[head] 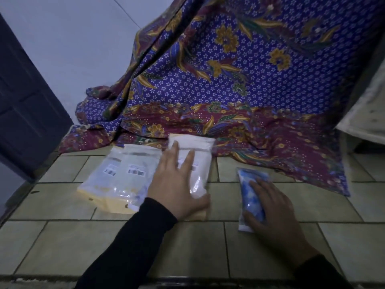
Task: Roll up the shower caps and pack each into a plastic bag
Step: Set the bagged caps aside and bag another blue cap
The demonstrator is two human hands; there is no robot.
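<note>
A rolled blue-and-white shower cap [251, 190] lies on the tiled floor at the right, and my right hand [270, 211] grips its lower half with curled fingers. To the left, several clear plastic bags lie side by side. My left hand [179, 182] lies flat, fingers spread, on the rightmost plastic bag [198, 161], its thumb at the bag's lower edge. Beside it lie two more plastic bags with barcode labels [125, 174], with yellowish contents showing at their near ends.
A purple, maroon and gold floral cloth [229, 80] hangs down behind the bags and spreads over the floor [62, 236]. A dark door [27, 105] stands at the left. A white object [366, 113] is at the right edge.
</note>
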